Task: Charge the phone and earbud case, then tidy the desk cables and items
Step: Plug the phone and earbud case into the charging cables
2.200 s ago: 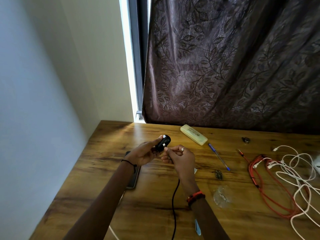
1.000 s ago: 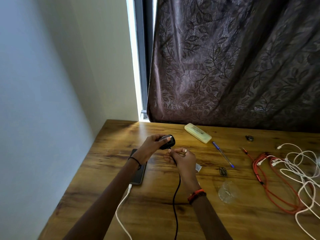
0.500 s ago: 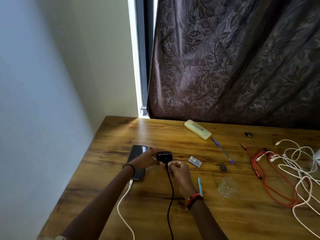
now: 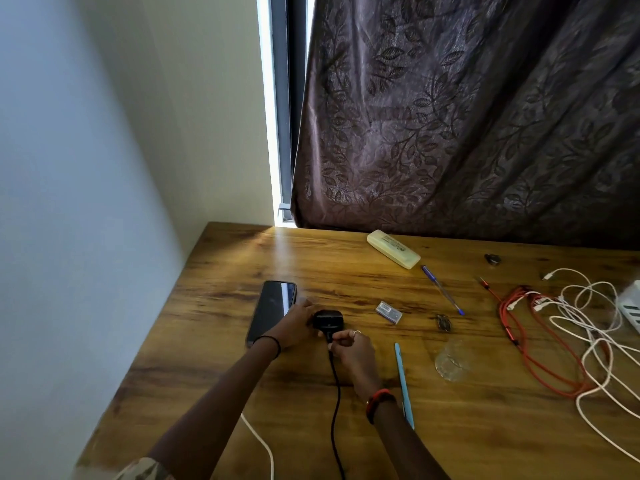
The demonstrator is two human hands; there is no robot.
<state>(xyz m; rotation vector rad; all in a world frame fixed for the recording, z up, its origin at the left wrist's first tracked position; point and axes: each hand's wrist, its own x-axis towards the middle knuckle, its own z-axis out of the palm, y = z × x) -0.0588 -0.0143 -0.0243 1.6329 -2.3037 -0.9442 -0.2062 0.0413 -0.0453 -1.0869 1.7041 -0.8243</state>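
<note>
Earbud case (image 4: 327,319) sits on tabletop (image 4: 346,271), just right of phone (image 4: 273,308). Left hand (image 4: 294,328) grips the case's left side, right hand (image 4: 354,351) pinches black cable (image 4: 334,393) at the case's near edge

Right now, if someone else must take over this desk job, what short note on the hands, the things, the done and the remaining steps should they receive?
Left hand holds the earbud case on the desk. Right hand pinches the black cable at its plug, against the case; whether it is seated I cannot tell.
Phone lies left of the case; a white cable runs toward it, the joint hidden by the arm.
Done: neither charging link can be confirmed.
To do: confirm both connections, then tidy the red cable, the white cable tangle, the blue pen and the rest.
</note>
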